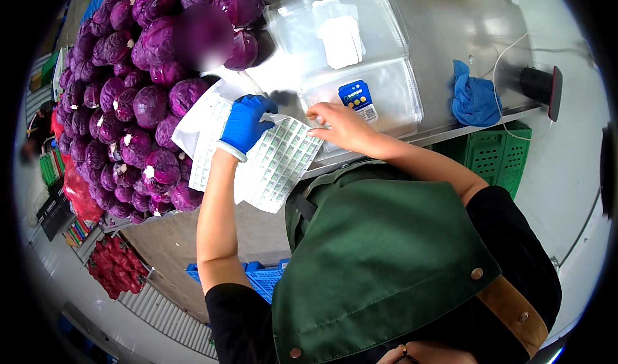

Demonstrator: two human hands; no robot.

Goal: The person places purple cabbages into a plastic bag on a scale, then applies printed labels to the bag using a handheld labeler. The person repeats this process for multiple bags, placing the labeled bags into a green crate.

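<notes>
Cabbages (150,106), purple and heaped high, take up the left of the steel table (450,16) from where I stand. To their right, a broad stack of clear bags (402,100) lies flat on the metal, reaching close to the near edge.

Between the heap and the bags is the sheet of labels (283,161), spread out below the hands. Its long axis slants from the top right, beside the bags, down and left toward the person's body, so its lower end reaches past the table's edge.

The blue-gloved left hand (246,124) is over the sheet's upper left part; I can't tell whether it grips the paper or only presses on it. The bare right hand (338,125) comes in over the near part of the bags, thumb and forefinger parted and pointing left, right by the sheet's upper right corner. That hand is the nearer to both this corner and the bags. The two hands are apart, with the sheet's top end between them.

A small blue card (356,95) lies on the bags, just beyond the right hand.
</notes>
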